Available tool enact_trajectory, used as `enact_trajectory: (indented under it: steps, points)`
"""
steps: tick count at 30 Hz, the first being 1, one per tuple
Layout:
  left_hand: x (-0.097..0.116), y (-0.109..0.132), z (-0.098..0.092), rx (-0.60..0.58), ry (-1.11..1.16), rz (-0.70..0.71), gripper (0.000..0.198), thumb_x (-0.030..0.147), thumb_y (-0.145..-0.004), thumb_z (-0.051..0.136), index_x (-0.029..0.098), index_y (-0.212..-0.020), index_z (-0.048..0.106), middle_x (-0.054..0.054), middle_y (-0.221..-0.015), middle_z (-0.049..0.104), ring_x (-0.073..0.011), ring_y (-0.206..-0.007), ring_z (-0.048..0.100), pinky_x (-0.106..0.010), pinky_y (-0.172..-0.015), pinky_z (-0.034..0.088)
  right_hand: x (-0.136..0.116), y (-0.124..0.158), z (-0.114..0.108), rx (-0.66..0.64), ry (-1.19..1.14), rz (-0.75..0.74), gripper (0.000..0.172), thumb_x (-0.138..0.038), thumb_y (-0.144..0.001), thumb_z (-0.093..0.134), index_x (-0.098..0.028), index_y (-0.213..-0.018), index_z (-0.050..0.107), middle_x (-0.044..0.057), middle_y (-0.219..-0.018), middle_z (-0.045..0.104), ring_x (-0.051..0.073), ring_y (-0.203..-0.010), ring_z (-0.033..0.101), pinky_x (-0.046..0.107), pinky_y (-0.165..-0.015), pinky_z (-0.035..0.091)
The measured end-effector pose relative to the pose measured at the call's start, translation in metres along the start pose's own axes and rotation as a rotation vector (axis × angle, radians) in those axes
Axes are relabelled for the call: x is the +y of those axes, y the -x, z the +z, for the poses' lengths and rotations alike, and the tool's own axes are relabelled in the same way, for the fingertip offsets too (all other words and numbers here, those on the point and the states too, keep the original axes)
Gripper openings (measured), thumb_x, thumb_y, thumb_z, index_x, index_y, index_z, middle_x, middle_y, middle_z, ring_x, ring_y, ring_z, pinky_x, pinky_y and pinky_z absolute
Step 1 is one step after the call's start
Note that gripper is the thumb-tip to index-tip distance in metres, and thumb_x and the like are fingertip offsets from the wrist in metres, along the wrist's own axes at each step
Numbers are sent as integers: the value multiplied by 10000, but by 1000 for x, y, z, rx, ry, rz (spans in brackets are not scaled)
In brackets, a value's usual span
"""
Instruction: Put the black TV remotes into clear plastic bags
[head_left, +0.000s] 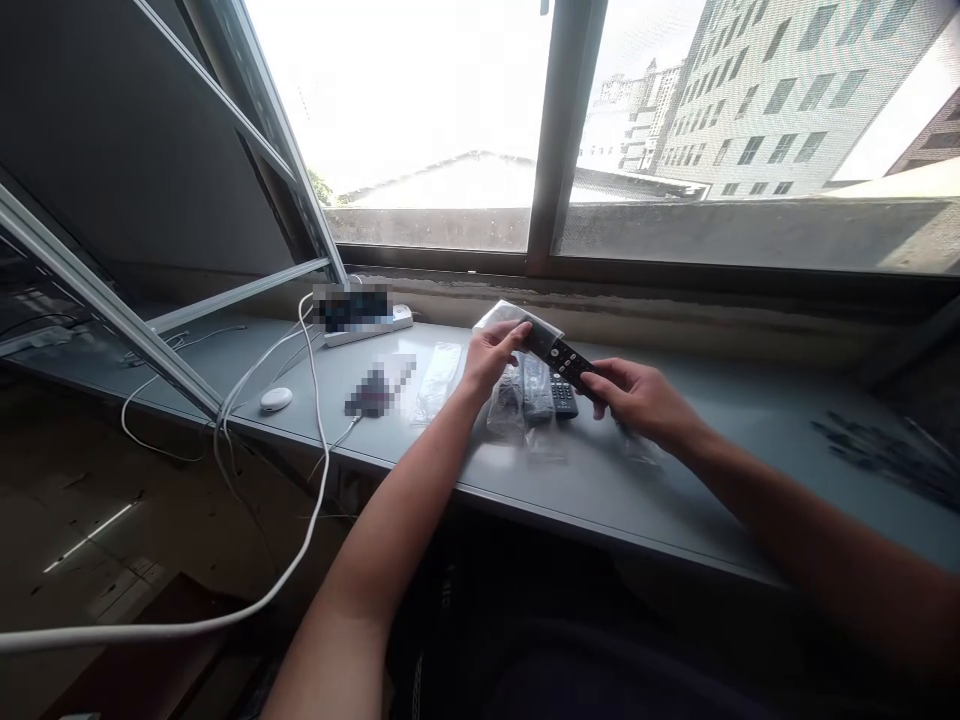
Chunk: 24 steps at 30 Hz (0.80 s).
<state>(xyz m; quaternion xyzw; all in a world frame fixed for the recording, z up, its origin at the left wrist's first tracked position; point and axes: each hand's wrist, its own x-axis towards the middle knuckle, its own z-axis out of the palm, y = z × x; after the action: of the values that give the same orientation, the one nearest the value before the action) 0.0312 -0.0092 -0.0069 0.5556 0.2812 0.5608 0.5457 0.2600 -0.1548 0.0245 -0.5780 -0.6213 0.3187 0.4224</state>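
Observation:
A black remote control [568, 364] is held up above the table between both hands, tilted down to the right. Its upper left part sits inside a clear plastic sleeve [541, 336]. My left hand [491, 355] pinches the sleeved end, thumb on top. My right hand [634, 395] grips the bare lower end, its fingers closed round the edge. Below them on the table lie another black remote [564, 398] and several items in clear plastic bags [517, 400]; what some bags contain is hard to make out.
Flat clear plastic bags [437, 382] lie left of my left forearm. A white power strip [367, 328], a round white device [276, 400] and a looping white cable [319, 480] are further left. A metal frame [112, 300] slants over the table's left side. Dark items [892, 455] lie at right.

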Motion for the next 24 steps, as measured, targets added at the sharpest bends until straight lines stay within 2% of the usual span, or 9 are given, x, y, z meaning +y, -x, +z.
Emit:
enact_trajectory:
  steps: [3,6,11,16,18,22,24]
  points:
    - [1,0,0,15,1,-19,507,599,-818,946,188,-1103,861,-70,-971,810,-177,-848,739,-240,-618,473,-1,0,0,-14,-27,49,617,-712,-921,867,-182,-1234,833,2,-660,692,151,-531,596,286,-532,456]
    - [4,5,2,-80,-29,-95,543,639,-807,950,166,-1048,837,-89,-982,813,-190,-863,751,-254,-667,500,1,0,2,-51,-167,87,653,-710,-879,913,-165,-1224,812,6,-629,696,135,-496,564,268,-483,428]
    - [9,13,6,-223,-68,-167,610,682,-788,957,138,-1023,810,-127,-1025,828,-199,-877,757,-287,-746,525,3,0,10,-75,-366,88,688,-637,-816,1009,-164,-1249,758,62,-747,800,174,-565,702,294,-544,597]
    - [13,16,8,-342,-115,-179,647,734,-803,920,125,-991,813,-114,-947,804,-175,-807,720,-289,-723,512,3,1,14,-57,-432,51,792,-543,-838,1030,-168,-1445,687,56,-826,825,232,-654,801,358,-607,708]
    - [14,16,10,-353,-129,-168,655,760,-833,882,126,-984,812,-114,-948,798,-176,-819,719,-281,-704,502,3,0,14,-45,-428,30,746,-527,-857,1020,-170,-1428,701,62,-857,834,232,-668,813,362,-625,725]
    - [10,15,12,-296,-123,-140,694,841,-898,755,147,-892,765,-71,-836,734,-154,-733,679,-264,-613,450,4,-2,11,7,-422,23,588,-492,-893,1001,-180,-1321,745,68,-883,843,224,-680,826,338,-639,740]
    - [8,13,12,-272,-127,-98,673,829,-889,778,157,-883,748,-46,-794,699,-142,-706,658,-257,-595,436,5,-3,11,27,-431,32,535,-466,-911,990,-184,-1302,758,73,-920,846,226,-705,839,332,-653,751]
